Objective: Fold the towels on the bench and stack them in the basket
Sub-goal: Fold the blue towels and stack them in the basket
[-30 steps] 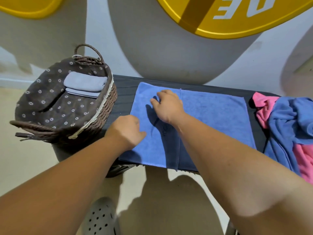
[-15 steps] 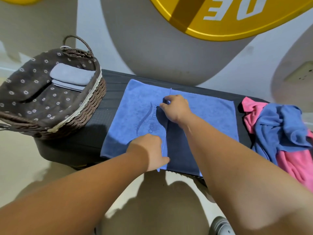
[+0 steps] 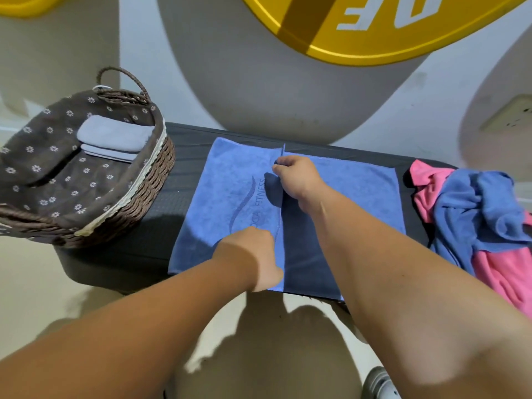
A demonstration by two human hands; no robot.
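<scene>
Since a second ago our left hand (image 3: 253,257) has slid from the towel's left edge to the folded flap's near corner, while our right hand (image 3: 296,175) has shifted from the middle of the cloth to the flap's far corner.

From the head view, the blue towel (image 3: 230,197) lies flat across the dark worktop (image 3: 184,162), its left part turned over so that the flap's free edge runs down the middle, with the printed logo facing up. Our right fingers (image 3: 277,167) are pinching that edge near the far side. Our left fingers are curled under the hand at the near corner; we cannot tell whether they are gripping the cloth or only pressing it.

To do this fold well, we judge that both corners of the flap should be held at once, kept taut between the hands, and laid square onto the layer beneath before we smooth outward from the crease. The near edge hangs slightly over the worktop's front, so we should keep it from slipping.

The basket (image 3: 152,180) stands at the left end, with grey folded towels (image 3: 112,136) inside. A heap of pink and blue towels (image 3: 475,214) waits at the right end, so much of the task seems left.
</scene>
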